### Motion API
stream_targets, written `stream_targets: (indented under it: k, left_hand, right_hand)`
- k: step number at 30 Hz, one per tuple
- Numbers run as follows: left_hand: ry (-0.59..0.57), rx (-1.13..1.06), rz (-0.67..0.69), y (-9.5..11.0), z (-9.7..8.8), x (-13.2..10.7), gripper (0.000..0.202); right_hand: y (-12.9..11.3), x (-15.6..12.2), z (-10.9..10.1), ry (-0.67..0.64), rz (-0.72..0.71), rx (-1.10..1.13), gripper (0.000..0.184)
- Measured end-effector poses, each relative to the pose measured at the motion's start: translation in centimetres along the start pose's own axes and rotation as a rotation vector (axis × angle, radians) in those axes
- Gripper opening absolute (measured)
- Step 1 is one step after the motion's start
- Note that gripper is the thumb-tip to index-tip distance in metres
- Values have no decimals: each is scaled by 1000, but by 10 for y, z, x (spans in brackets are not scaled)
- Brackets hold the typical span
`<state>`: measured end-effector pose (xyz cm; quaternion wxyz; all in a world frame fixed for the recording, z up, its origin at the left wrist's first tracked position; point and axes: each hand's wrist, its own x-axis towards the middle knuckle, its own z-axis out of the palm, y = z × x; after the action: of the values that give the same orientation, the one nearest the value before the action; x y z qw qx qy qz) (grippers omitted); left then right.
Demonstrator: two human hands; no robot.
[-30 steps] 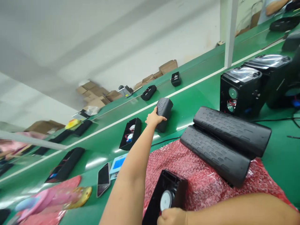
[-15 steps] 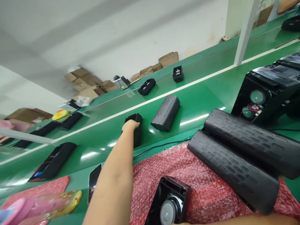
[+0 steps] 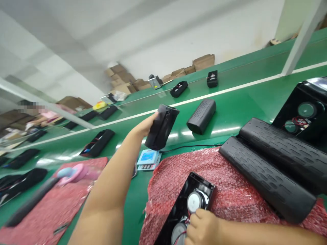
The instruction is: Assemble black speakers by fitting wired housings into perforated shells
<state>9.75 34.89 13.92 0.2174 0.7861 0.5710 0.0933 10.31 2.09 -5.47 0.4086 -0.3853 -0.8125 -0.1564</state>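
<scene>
My left hand (image 3: 147, 125), mostly behind what it grips, is closed on a black speaker housing (image 3: 163, 127). That housing is tilted and raised above a small blue-screened device (image 3: 148, 157). In front of me an open speaker shell (image 3: 176, 204) lies on red bubble wrap (image 3: 189, 160), with two round drivers and red and black wires inside. My right hand (image 3: 203, 226) is curled over the shell's edge beside the drivers; what its fingers hold, if anything, is hidden. Two long black grilled covers (image 3: 268, 177) lie side by side to the right.
Another grilled black housing (image 3: 201, 116) rests on the green conveyor (image 3: 235, 102). An open unit with drivers (image 3: 301, 112) stands at the right. More black housings (image 3: 98, 143) lie on the left. A clear-and-pink bottle (image 3: 79, 173) lies on bubble wrap. Further left sits a person in pink.
My left hand has lifted the black housing off the conveyor and turned it. My right hand has come further into view over the open shell. The camera view has swung left.
</scene>
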Motion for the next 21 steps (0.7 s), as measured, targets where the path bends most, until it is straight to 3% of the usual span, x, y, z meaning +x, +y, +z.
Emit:
stream_targets:
  k: [3, 5, 8, 10, 15, 21]
  left_hand:
    - [93, 15, 6, -4, -2, -63, 80]
    - [102, 62, 30, -4, 4, -110, 77]
    - [-28, 210, 170, -2, 24, -172, 71]
    - [-105, 347, 227, -3, 41, -199, 74]
    - [-74, 407, 137, -14, 71, -213, 82]
    - [-61, 384, 42, -20, 77, -203, 84]
  right_hand:
    - [0, 9, -34, 126, 43, -31, 48]
    - [-2, 15, -54, 131, 68, -33, 57]
    - [-10, 20, -73, 65, 87, -10, 69]
    - [-15, 19, -81, 27, 87, 0, 72]
    - [-23, 15, -91, -54, 89, -13, 75]
    - [-26, 21, -106, -258, 158, -53, 68]
